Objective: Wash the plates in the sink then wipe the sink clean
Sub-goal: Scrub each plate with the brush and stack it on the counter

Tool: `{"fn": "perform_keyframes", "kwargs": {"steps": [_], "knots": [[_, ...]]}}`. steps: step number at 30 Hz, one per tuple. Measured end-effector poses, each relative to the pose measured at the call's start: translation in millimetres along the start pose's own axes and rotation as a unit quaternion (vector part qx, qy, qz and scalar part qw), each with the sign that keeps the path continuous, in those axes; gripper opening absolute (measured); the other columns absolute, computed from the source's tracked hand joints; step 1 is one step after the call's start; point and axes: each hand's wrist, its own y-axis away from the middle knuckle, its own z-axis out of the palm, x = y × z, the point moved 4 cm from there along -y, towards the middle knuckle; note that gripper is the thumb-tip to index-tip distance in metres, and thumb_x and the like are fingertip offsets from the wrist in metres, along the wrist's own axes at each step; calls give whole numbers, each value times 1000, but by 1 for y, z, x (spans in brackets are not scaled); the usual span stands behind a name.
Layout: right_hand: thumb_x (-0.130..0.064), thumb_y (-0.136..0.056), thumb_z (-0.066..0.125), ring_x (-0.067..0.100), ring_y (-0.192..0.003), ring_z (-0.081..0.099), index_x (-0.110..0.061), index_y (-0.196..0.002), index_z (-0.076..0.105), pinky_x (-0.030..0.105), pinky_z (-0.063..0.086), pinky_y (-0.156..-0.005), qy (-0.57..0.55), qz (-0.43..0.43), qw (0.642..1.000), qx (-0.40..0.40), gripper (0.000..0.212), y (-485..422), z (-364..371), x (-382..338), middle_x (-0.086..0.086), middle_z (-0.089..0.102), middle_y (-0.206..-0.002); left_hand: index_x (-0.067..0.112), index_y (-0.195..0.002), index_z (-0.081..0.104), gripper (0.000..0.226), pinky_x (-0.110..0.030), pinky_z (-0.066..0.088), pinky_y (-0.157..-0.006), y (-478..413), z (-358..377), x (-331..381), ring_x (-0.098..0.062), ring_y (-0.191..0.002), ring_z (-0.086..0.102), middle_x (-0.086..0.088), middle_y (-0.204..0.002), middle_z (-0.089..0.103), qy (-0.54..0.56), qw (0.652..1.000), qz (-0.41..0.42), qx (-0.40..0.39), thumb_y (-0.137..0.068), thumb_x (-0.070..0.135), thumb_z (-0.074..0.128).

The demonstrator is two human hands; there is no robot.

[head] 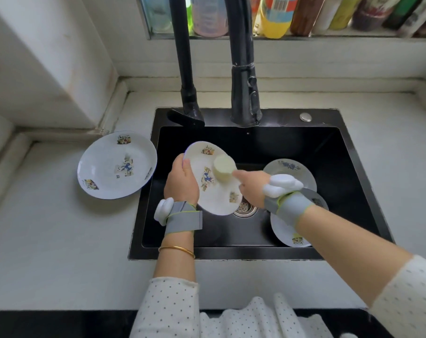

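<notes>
Dishwashing in mid-course at a black kitchen sink (341,191). At far left, one white plate (116,164) with printed figures sits face up on the pale countertop (48,240), just beside the sink's rim; it has apparently been washed and set aside, though the view cannot confirm that. Over the basin's left half, the person's left hand (181,181) grips a second printed plate (217,201) by its edge, fingers curled round the rim, tilting it above the drain strainer (246,208). The right hand (252,189) holds a pale round sponge (223,167) clamped in its fingers and pressed to that plate's face, so scrubbing looks to be the step in hand. To the right, at least three more pieces lie overlapping on the sink floor: a clear-looking plate (290,169) with a blue pattern, a grey-rimmed plate (317,198) largely hidden under the right wrist, and a white printed plate (282,230) nearest the person. These appear yet to be washed. No stream shows from the black faucet (243,93) above. By this count the job is well short of half done: one plate out, one under the sponge, several waiting, and the wiping of the sink not yet begun.
</notes>
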Motion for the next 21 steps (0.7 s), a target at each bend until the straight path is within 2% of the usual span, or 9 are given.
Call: {"fn": "perform_keyframes", "kwargs": {"steps": [3, 5, 7, 9, 11, 12, 14, 17, 21], "knots": [[-18, -99, 38, 28, -102, 61, -30, -146, 34, 33, 52, -78, -167, -58, 984, 34, 49, 6, -4, -27, 1, 52, -136, 19, -140, 43, 44, -27, 38, -85, -1, 0, -3, -26, -116, 53, -5, -130, 57, 60, 997, -40, -15, -104, 36, 23], [-21, -97, 41, 19, -64, 56, -40, -141, 40, 24, 48, -45, -239, -82, 967, -19, 48, 22, 3, -32, -6, 55, -124, 18, -138, 44, 46, -27, 36, -85, -6, -6, -8, -28, -116, 53, -6, -131, 56, 63, 996, -56, -9, -104, 37, 22], [-24, -97, 42, 14, -49, 43, -45, -138, 43, 18, 35, -35, -193, -80, 972, -107, 46, 37, 11, -19, -5, 58, -112, 17, -136, 47, 46, -27, 34, -83, -10, -17, -14, -28, -114, 53, -6, -129, 57, 60, 996, -61, 9, -104, 38, 23], [-20, -97, 38, 15, -55, 50, -40, -140, 41, 23, 43, -40, -50, -56, 987, -141, 48, 39, 10, -4, -6, 60, -109, 17, -129, 51, 42, -27, 33, -78, -10, -25, -11, -28, -106, 54, -5, -115, 59, 32, 999, -35, 16, -104, 37, 24], [-12, -98, 35, 24, -89, 64, -32, -146, 36, 32, 54, -67, 58, -26, 993, -97, 52, 24, 4, 4, -4, 59, -122, 13, -119, 54, 40, -28, 32, -71, -7, -22, -3, -28, -92, 54, -4, -95, 56, -11, 1000, 6, -4, -104, 36, 24], [-13, -98, 35, 27, -107, 62, -29, -147, 34, 33, 53, -81, 65, -18, 996, -55, 51, 17, -1, 3, 1, 56, -132, 12, -116, 54, 40, -28, 31, -69, -5, -21, 0, -27, -89, 53, -2, -92, 54, -16, 1000, 15, -7, -104, 35, 24], [-19, -100, 35, 31, -116, 57, -27, -148, 29, 36, 49, -94, -28, 13, 999, 31, 48, 4, -11, 7, 7, 53, -137, 11, -119, 53, 39, -27, 30, -70, -5, -26, 3, -23, -88, 49, -1, -95, 52, -10, 1000, 9, 1, -104, 32, 24], [-20, -100, 36, 31, -98, 59, -22, -146, 32, 39, 50, -89, -159, 45, 983, 83, 46, -4, -7, 26, 12, 59, -121, 6, -122, 51, 40, -29, 31, -74, -13, -48, -6, -23, -91, 46, -10, -107, 56, -4, 999, -23, 34, -104, 30, 24], [-22, -96, 42, 21, -59, 49, -28, -144, 37, 30, 45, -53, -248, 70, 961, 102, 49, -15, 23, 28, 5, 56, -93, -1, -121, 50, 38, -33, 33, -80, -22, -84, -19, -35, -104, 50, -22, -119, 56, 16, 994, -73, 75, -102, 23, 27]]}}
